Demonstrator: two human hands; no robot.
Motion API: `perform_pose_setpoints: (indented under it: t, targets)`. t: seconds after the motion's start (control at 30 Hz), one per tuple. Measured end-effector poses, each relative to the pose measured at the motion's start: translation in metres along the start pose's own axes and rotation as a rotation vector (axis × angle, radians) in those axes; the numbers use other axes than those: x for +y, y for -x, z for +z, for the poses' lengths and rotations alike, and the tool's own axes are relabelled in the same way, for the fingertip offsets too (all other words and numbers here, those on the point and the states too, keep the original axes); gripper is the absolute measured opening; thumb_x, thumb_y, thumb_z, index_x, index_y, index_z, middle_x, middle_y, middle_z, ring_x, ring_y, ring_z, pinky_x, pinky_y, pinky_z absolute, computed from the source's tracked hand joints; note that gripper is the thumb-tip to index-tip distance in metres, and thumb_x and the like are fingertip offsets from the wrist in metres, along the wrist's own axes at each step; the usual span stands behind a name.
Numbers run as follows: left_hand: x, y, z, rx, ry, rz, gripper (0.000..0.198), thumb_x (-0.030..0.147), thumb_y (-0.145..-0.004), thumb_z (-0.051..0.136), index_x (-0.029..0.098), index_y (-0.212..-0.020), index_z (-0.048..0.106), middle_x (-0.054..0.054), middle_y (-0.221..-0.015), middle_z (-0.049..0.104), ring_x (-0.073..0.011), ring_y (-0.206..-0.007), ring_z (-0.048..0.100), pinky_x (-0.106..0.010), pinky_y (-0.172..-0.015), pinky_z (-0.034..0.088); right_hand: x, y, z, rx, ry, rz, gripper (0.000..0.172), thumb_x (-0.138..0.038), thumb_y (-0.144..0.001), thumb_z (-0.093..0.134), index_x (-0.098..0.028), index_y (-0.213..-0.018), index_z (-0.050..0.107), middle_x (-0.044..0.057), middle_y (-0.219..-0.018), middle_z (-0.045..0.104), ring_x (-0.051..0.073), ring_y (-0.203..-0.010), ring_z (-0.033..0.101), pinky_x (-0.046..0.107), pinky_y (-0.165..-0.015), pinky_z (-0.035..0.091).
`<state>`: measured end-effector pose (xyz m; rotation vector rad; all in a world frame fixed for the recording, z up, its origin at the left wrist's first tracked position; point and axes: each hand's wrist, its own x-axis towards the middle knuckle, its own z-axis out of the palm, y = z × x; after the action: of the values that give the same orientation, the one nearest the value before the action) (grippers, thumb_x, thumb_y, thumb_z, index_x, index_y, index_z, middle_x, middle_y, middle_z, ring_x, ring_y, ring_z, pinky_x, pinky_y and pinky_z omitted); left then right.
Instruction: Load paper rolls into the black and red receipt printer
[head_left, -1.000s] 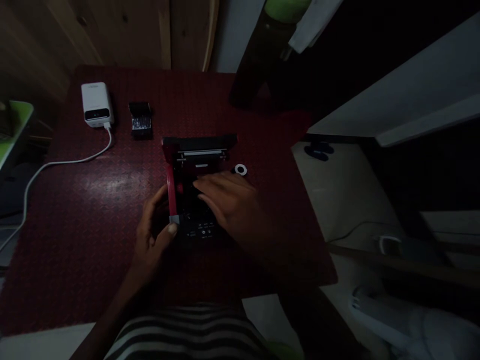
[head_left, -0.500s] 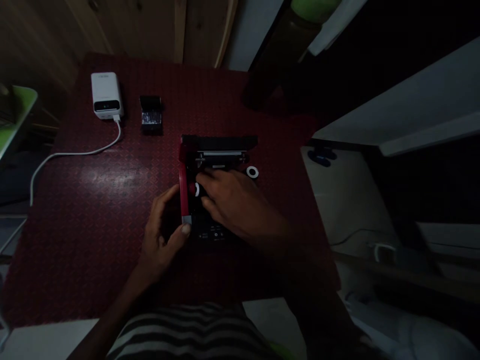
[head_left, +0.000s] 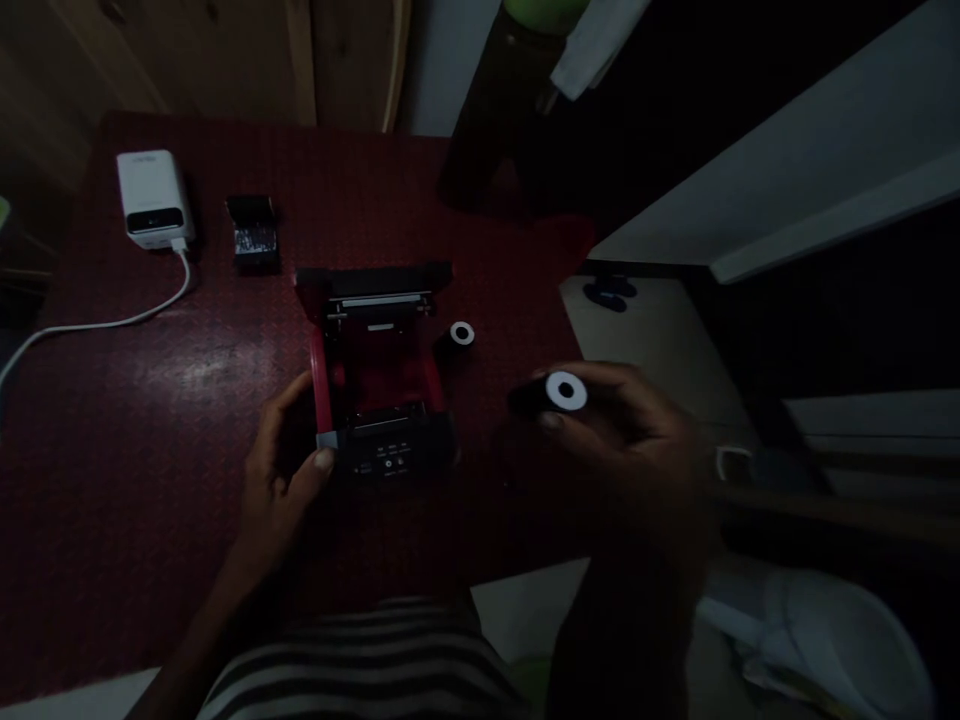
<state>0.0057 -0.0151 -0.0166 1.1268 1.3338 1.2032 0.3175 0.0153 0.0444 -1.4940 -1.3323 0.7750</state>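
Note:
A small black and red printer (head_left: 397, 446) stands on the table with its lid raised, showing a bare red compartment. My left hand (head_left: 285, 455) grips its left side, the thumb on the front corner and the fingers along the outer wall. To the right of the printer, my right hand (head_left: 630, 420) holds a dark roll (head_left: 566, 391) between thumb and fingers. The roll's white ring-shaped end with a dark hole faces up toward me. A second dark roll with a white end (head_left: 462, 334) lies close to the printer's right side.
The red patterned table (head_left: 165, 480) carries a white power bank (head_left: 154, 198) with a white cable plugged in, and a small black item with a shiny strip (head_left: 255, 232). A tall dark bottle with a green top (head_left: 491, 110) stands at the back. Slippers (head_left: 606, 293) lie on the floor.
My right hand has come out of the printer's compartment and moved right with the roll in it. My left hand stays on the printer. The whole view has shifted somewhat.

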Motion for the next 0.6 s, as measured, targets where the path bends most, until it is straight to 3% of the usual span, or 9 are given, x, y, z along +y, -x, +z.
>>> perform_pose_setpoints:
  t: [0.13, 0.33, 0.43, 0.6]
  targets:
    - [0.01, 0.0, 0.005, 0.016, -0.005, 0.005, 0.06, 0.056, -0.104, 0.079, 0.036, -0.16, 0.069, -0.004, -0.167, 0.069, -0.0404, -0.156, 0.063, -0.051, -0.125, 0.058, 0.043, 0.013, 0.015, -0.08, -0.086, 0.181, 0.032, -0.028, -0.085, 0.091, -0.027, -0.116, 0.083, 0.005, -0.117, 0.09, 0.027, -0.112, 0.087, 0.045, -0.1, 0.071]
    - [0.007, -0.003, 0.007, 0.04, -0.054, 0.087, 0.061, 0.057, -0.103, 0.079, 0.034, -0.16, 0.07, -0.005, -0.162, 0.073, -0.0361, -0.15, 0.068, -0.048, -0.12, 0.061, 0.07, 0.016, 0.05, -0.207, -0.146, 0.169, 0.033, -0.032, -0.088, 0.083, -0.027, -0.121, 0.083, 0.007, -0.124, 0.09, 0.027, -0.117, 0.086, 0.045, -0.108, 0.068]
    - [0.0, -0.004, 0.005, 0.056, -0.076, 0.132, 0.066, 0.06, -0.101, 0.081, 0.032, -0.16, 0.072, -0.007, -0.16, 0.075, -0.0363, -0.147, 0.071, -0.047, -0.117, 0.064, 0.069, 0.018, 0.048, -0.23, -0.141, 0.192, 0.036, -0.03, -0.089, 0.084, -0.03, -0.125, 0.085, 0.005, -0.129, 0.09, 0.027, -0.121, 0.085, 0.046, -0.113, 0.067]
    - [-0.003, -0.003, 0.004, 0.067, -0.069, 0.141, 0.064, 0.059, -0.102, 0.082, 0.034, -0.161, 0.073, -0.005, -0.163, 0.074, -0.0349, -0.152, 0.069, -0.044, -0.122, 0.061, 0.061, 0.024, 0.021, -0.326, -0.092, 0.322, 0.062, -0.028, -0.085, 0.087, -0.036, -0.147, 0.08, 0.006, -0.155, 0.081, 0.031, -0.132, 0.082, 0.054, -0.118, 0.066]
